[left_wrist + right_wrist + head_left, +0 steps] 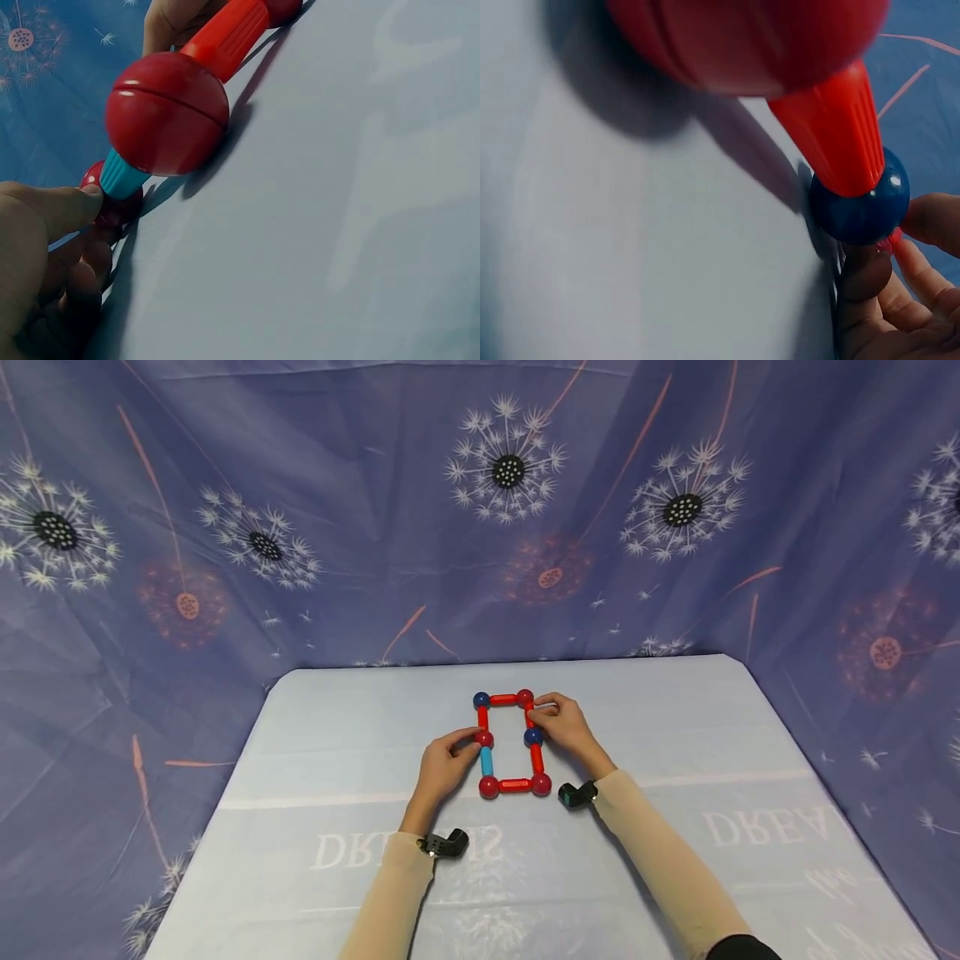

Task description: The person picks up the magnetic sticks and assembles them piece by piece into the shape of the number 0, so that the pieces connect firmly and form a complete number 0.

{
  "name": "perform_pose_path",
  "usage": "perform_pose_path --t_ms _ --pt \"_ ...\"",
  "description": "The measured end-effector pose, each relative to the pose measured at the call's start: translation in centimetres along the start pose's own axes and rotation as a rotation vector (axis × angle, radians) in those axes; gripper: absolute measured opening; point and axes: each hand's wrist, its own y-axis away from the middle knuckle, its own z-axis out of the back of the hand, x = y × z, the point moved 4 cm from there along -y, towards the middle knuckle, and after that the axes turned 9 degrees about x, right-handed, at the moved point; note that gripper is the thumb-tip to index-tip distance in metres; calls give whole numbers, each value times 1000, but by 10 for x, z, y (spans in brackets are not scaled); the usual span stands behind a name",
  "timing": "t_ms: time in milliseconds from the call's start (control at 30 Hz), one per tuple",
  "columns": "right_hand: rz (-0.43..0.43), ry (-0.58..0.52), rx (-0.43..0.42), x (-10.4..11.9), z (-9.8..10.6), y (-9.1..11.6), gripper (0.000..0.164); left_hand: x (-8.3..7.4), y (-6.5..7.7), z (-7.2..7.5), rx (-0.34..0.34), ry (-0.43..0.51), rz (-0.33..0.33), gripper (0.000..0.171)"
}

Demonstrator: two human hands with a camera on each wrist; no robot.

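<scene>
A closed, six-ball rectangle of magnetic balls and rods lies on the table, in the middle of the head view. My left hand (441, 770) pinches the red ball (485, 739) midway up its left side, where a light blue rod (487, 762) joins; in the left wrist view the thumb covers part of that joint. On the right side my right hand (567, 727) pinches the upper red rod (529, 717), between the far red ball (525, 697) and the dark blue ball (533, 737). The right wrist view mostly hides this rod behind the blue ball (861, 199).
A pale cloth with mirrored lettering covers the table (300, 727). Behind it hangs a blue-purple curtain (375, 527) with dandelion prints. Two red balls, the left one (489, 787) and the right one (541, 785), form the near corners, joined by a red rod (515, 786).
</scene>
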Motion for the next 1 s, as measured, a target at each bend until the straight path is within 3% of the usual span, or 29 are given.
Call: perform_pose_path --t_ms 233,600,867,1000 --pt "-3 23 20 0 3 0 35 -1 -2 -1 -30 7 32 30" --pt "-11 69 -9 1 9 9 33 -8 -1 -14 -30 19 10 32" --pt "-26 100 -49 3 11 13 34 -11 -1 -14 -35 12 -6 31" --pt "-22 107 -34 3 9 14 35 -9 0 -14 -34 6 16 30"
